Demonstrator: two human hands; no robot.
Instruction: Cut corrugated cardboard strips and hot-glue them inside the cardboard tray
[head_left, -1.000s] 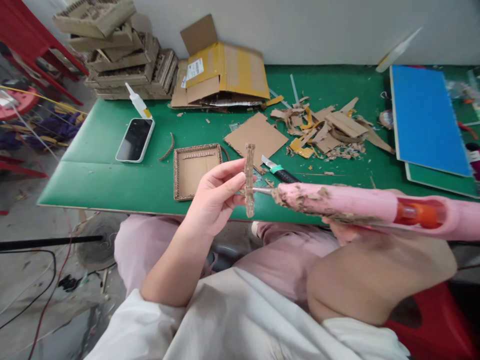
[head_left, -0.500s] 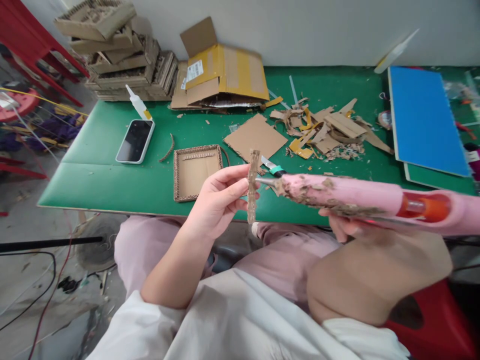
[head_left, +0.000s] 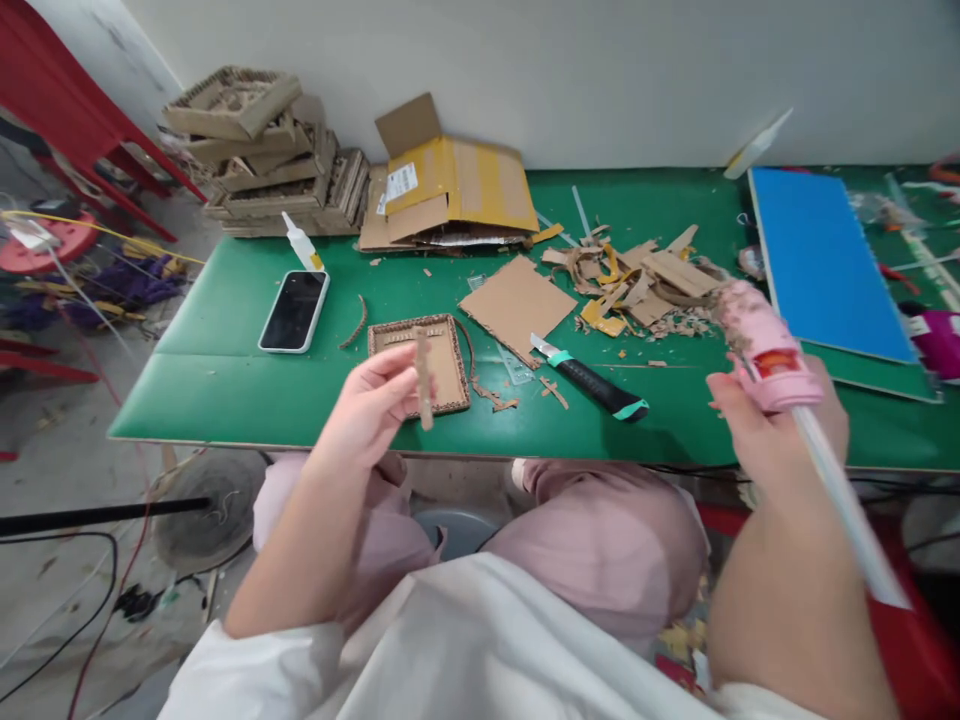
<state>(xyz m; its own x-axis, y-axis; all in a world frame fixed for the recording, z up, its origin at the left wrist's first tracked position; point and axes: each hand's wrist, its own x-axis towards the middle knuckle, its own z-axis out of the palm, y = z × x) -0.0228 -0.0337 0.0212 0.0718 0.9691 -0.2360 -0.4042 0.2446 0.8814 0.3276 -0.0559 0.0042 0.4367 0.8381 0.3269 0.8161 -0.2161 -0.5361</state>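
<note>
My left hand (head_left: 369, 408) pinches a narrow cardboard strip (head_left: 424, 385), held upright in front of a shallow cardboard tray (head_left: 442, 398). That tray lies on the green table, with a short corrugated piece stuck inside near its far edge. Off to the right, my right hand (head_left: 784, 440) grips a pink hot glue gun (head_left: 761, 340) crusted with brown scraps, its nozzle directed away from me and hard to see. A clear glue stick (head_left: 851, 505) runs out of its back end. Between my hands a utility knife (head_left: 592, 383) with a black and teal handle rests, blade showing.
A phone (head_left: 294, 312) and a white glue bottle (head_left: 301, 243) lie at left. Behind stand stacked cardboard trays (head_left: 259, 165) and a taped box (head_left: 480, 190). A cardboard square (head_left: 519, 308), scraps (head_left: 645, 275) and a blue board (head_left: 832, 265) spread across the right.
My right hand has swung the glue gun away from the strip, out to the right and turned forward. My left hand has moved left with the strip, toward the tray.
</note>
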